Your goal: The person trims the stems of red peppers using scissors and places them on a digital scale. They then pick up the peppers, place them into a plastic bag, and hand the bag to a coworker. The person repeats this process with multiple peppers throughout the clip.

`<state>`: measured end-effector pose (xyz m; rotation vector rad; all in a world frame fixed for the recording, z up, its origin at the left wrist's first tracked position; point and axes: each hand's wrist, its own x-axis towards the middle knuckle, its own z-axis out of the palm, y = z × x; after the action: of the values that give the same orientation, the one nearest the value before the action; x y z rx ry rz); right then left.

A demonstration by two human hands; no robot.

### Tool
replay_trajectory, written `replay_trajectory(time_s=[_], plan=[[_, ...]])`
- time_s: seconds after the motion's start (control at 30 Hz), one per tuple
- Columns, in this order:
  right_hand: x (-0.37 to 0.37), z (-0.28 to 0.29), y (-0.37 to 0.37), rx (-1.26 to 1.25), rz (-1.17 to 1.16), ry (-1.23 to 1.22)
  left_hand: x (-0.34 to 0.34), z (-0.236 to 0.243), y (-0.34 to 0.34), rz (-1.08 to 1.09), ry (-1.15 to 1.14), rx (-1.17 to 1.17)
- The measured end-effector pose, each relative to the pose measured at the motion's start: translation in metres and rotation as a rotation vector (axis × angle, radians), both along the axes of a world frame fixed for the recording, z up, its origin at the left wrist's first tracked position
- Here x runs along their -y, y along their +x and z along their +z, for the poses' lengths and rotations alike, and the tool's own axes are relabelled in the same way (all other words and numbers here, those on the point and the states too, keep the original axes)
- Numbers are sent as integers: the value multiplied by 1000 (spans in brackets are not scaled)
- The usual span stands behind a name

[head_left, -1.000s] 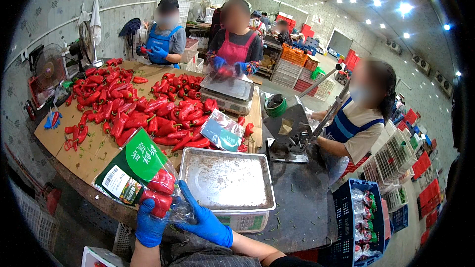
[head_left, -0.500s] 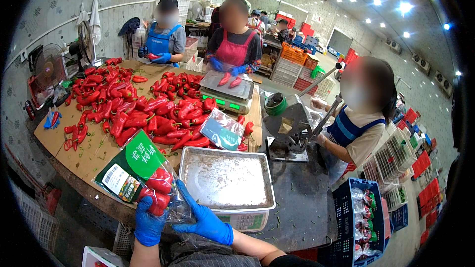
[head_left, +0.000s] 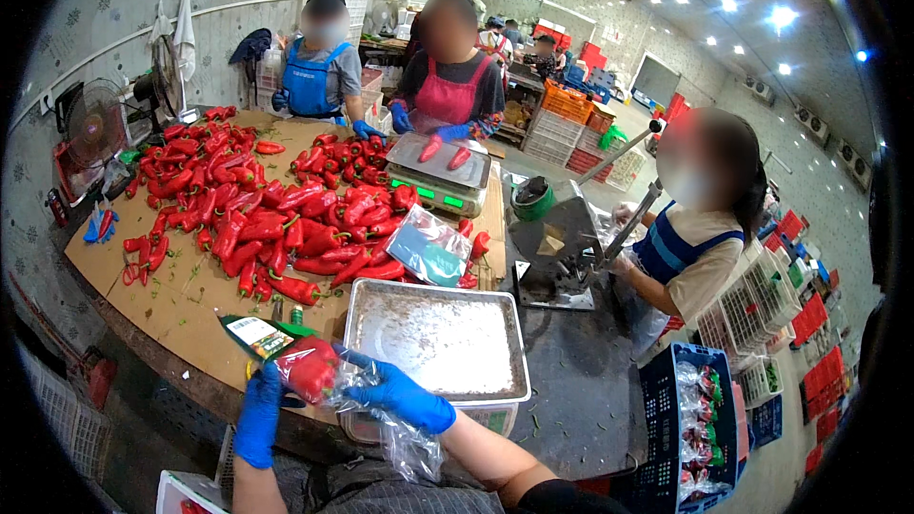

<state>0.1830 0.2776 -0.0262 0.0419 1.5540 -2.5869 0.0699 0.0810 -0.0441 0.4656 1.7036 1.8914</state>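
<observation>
Both my hands wear blue gloves and hold a clear plastic bag of red peppers [head_left: 309,371] above the near table edge. My left hand [head_left: 257,416] is closed around the bag's left side, by its dark green printed panel with a white label. My right hand [head_left: 411,397] grips the gathered clear plastic at the bag's other end, and loose film hangs below it. Right beside the bag stands a weighing scale with a bare, stained metal tray [head_left: 438,338]. A heap of loose red peppers [head_left: 248,209] lies on cardboard beyond.
A printed bag [head_left: 430,246] lies against the heap. Across the table, a second scale [head_left: 438,171] bears two peppers. A lever-armed device [head_left: 562,266] stands at right, where a co-worker [head_left: 690,238] handles it. A blue crate [head_left: 662,419] holds packed bags. Two more co-workers stand opposite.
The bag has tipped, its green printed face folding out of view. My right hand now bunches the clear plastic. The far-left co-worker's hand has reached to the heap.
</observation>
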Motion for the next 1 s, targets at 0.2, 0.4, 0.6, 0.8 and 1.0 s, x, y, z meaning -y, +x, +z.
replay_trajectory(time_s=[0.2,0.4,0.6,0.8,1.0], plan=[[-19,32,-14,135,-6,-267,46,-54,-47,141,-79,212],[-41,48,-49,-12,-188,-139,72,-176,-39,453,-746,-454],[-81,65,-91,-158,-337,-87,55,-189,-6,719,-633,-727],[-168,35,-152,-179,-880,-7,60,-192,-5,738,-650,-780],[-340,-42,-173,-317,-1422,437,58,-202,-8,673,-694,-738]])
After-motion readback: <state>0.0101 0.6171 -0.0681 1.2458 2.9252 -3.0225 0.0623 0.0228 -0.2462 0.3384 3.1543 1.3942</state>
